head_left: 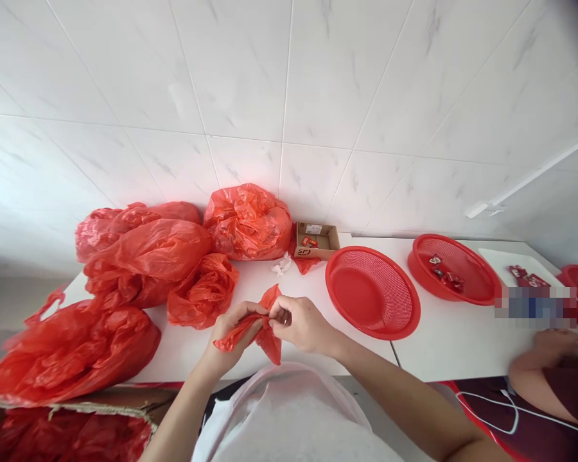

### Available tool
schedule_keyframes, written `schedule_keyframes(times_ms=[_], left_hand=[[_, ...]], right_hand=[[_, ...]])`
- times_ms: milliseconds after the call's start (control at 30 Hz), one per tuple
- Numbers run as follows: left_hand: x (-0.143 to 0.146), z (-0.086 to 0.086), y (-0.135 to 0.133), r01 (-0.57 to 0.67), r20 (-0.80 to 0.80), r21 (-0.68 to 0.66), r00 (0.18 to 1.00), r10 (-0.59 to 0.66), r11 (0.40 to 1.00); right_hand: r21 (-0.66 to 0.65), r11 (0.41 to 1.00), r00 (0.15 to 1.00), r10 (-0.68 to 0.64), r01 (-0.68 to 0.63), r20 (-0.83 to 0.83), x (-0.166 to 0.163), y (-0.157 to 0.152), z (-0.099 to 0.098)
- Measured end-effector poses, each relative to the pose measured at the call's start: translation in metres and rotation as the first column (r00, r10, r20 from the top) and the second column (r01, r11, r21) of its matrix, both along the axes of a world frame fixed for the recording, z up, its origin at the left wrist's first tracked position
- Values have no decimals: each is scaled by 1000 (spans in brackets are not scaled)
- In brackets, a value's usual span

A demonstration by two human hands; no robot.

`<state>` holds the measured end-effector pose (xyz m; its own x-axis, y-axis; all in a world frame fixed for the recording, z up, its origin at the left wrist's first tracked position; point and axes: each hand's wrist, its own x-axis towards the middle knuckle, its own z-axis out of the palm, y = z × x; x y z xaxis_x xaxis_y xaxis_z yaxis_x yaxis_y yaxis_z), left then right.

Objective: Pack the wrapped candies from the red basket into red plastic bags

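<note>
Both my hands meet over the front of the table, working on a small red plastic bag (270, 343). My left hand (238, 324) is closed round the gathered bag, part of which sticks out past the thumb. With thumb and fingers pinched together, my right hand (301, 324) grips the bag's bunched middle. One corner of the bag points up and another hangs down. Whether it is knotted, I cannot tell. The nearest things are a crumpled red bag (205, 292) to the left and a red plastic basket (373, 292) to the right.
Filled red bags (248, 221) line the wall and the table's left side. A small cardboard box (318, 240) holds red packets. Farther right stands another red basket (455, 269) with packets. A person's arm (534, 369) rests at the right. Below left, a carton (161, 401) holds red bags.
</note>
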<state>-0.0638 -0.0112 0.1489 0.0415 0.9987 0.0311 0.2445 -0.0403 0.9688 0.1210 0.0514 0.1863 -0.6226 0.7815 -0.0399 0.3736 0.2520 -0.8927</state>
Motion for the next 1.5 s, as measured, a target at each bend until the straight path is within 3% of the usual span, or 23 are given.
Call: schedule_keyframes(times_ms=[67,167,233,267,367,467,567,633,733,833,900,1067,1233,1400,1500], left_hand=[[2,2,0,39,50,-3,998,-39,999],[13,5,0,95,155,-20,984,-91,995],[20,9,0,110,235,-29,967,-100,993],[23,11,0,108,279,-38,956,-94,993],[27,18,-2,88,407,-65,912,-54,994],[23,20,-5,54,448,-74,894,-15,996],[15,16,-7,13,412,-72,911,17,997],[8,13,-7,-1,327,-53,945,19,999],[-1,11,-5,47,54,-6,997,-47,999],[-8,10,-2,87,-143,19,986,-84,996],[-13,9,-2,60,-199,64,979,-46,996],[-26,6,-4,-9,-276,213,959,69,977],[-28,4,-7,-16,-248,205,966,68,979],[-29,6,-35,-33,-251,200,964,84,979],[-33,11,-59,-38,-225,116,972,63,993]], right_hand=[[173,981,995,74,-84,62,2,4,3],[472,844,967,218,-255,132,6,14,13],[566,755,942,297,-330,154,7,19,21],[574,743,936,321,-344,146,8,21,25],[514,803,947,316,-300,60,9,21,28],[286,932,968,245,-223,-45,8,14,21],[100,977,976,196,-187,-91,7,7,13],[134,973,981,192,-186,-34,5,3,11],[321,913,957,188,-253,220,3,-1,13],[449,823,875,112,-348,471,3,-5,15],[452,812,845,90,-369,527,5,-9,15],[334,890,872,128,-312,472,10,-19,13],[219,944,898,136,-245,419,11,-21,10],[239,940,910,136,-243,391,5,-27,-9],[263,923,913,174,-281,368,-9,-34,-24]])
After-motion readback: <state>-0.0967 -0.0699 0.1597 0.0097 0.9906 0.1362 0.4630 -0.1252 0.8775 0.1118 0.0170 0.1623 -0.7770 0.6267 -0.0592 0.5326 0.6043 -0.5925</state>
